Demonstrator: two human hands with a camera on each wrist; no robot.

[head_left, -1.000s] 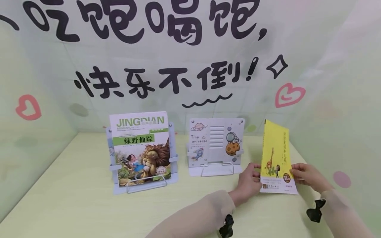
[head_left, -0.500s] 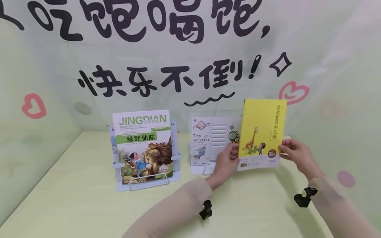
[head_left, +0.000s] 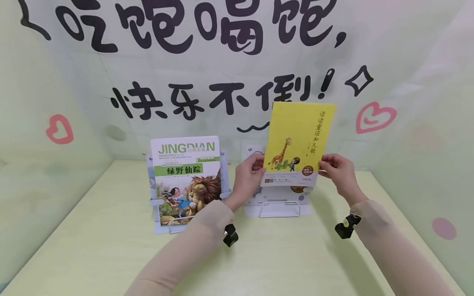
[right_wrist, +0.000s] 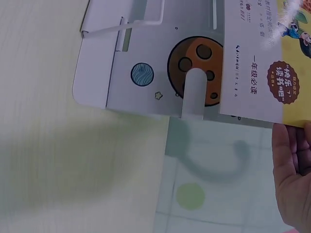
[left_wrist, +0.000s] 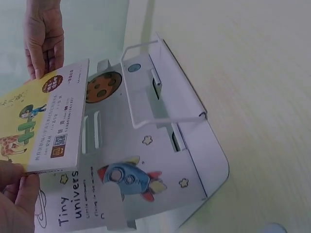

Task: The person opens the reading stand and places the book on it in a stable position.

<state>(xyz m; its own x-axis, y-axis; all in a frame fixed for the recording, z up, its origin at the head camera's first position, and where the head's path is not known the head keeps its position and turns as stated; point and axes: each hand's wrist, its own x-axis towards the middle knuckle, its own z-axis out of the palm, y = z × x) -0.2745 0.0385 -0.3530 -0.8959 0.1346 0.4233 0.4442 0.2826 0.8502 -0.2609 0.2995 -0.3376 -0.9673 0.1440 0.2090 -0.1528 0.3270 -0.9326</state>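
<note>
A yellow book with a giraffe on its cover is held up, cover toward me, in front of a white "Tiny universe" book stand. My left hand grips its left edge near the bottom, and my right hand pinches the right edge. In the left wrist view the book's bottom edge hangs above the wire front bar of the stand. From the right wrist, the book covers part of the stand's panel, beside a side clip.
To the left, another stand carries a book with a lion and a girl on its cover. Both stands sit on a pale wooden table. Behind them hangs a printed cloth backdrop with large black characters.
Both hands have lifted the yellow book off the right side of the table and carried it left and upward to the front of the white stand. Its cover has turned to face me.
</note>
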